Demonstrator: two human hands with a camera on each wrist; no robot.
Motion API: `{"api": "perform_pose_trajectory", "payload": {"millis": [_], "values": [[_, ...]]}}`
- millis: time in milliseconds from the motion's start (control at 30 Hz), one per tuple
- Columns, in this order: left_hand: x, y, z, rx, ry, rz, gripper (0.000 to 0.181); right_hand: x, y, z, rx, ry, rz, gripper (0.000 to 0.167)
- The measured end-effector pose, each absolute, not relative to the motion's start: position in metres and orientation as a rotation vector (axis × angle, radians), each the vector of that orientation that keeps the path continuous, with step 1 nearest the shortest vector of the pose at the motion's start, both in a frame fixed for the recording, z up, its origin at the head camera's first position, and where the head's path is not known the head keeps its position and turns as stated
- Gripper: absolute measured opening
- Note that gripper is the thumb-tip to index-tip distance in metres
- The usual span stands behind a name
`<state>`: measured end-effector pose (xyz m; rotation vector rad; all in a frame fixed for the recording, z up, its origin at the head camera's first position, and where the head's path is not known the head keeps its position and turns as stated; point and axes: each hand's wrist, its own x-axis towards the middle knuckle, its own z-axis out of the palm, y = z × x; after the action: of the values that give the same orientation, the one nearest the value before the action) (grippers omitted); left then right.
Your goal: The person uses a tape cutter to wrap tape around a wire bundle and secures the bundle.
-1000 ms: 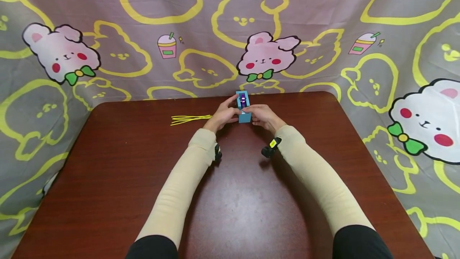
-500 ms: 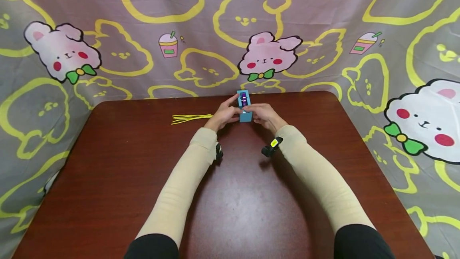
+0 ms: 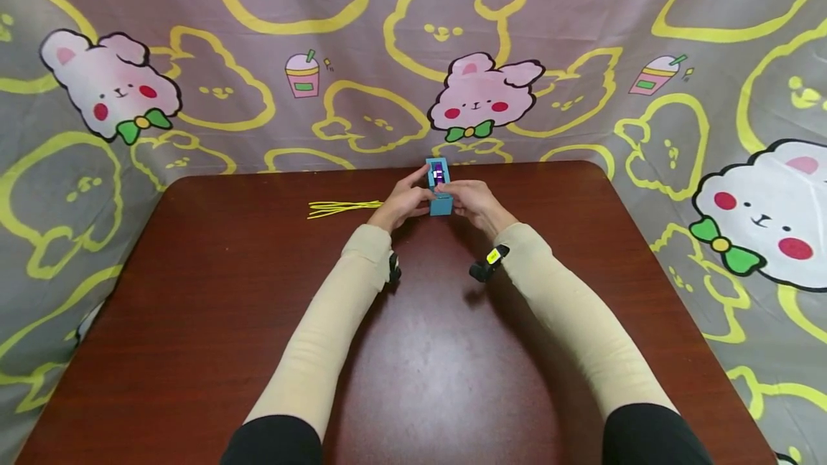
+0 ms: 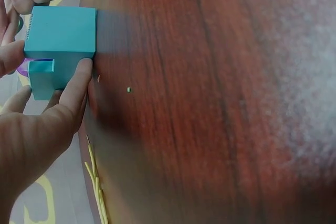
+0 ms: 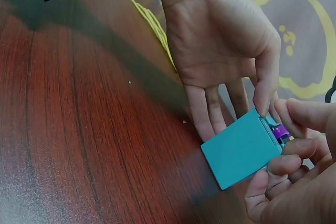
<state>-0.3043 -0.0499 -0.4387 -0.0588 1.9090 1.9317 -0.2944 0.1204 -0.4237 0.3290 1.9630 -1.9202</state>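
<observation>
A small teal box (image 3: 441,206) with an open slot stands between my hands near the table's far edge. Inside the slot sits a purple part (image 5: 282,131); a finely toothed edge runs beside it. My left hand (image 3: 405,205) grips the box from the left, with fingers along its side and the thumb at its top, as the left wrist view shows. From the right, my right hand (image 3: 477,203) has curled fingers against the box, thumb and forefinger close to the purple part. Whether anything thin lies between those fingertips is hidden.
Several thin yellow strands (image 3: 342,207), like wires, lie left of my left hand. A tiny greenish bit (image 4: 129,89) rests on the brown table (image 3: 213,307). A patterned cloth (image 3: 362,56) hangs right behind the far edge.
The view has tilted slightly, so everything sits a little higher. My right thumb and fingers have shifted slightly at the slot; the box stays in place between both hands.
</observation>
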Motion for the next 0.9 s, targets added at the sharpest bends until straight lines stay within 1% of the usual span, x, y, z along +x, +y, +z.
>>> {"api": "perform_pose_trajectory", "payload": {"millis": [900], "values": [[-0.3, -0.049, -0.442, -0.018, 1.946, 1.913, 0.077, -0.281, 0.124, -0.433, 0.285, 2.031, -1.872, 0.034]]}}
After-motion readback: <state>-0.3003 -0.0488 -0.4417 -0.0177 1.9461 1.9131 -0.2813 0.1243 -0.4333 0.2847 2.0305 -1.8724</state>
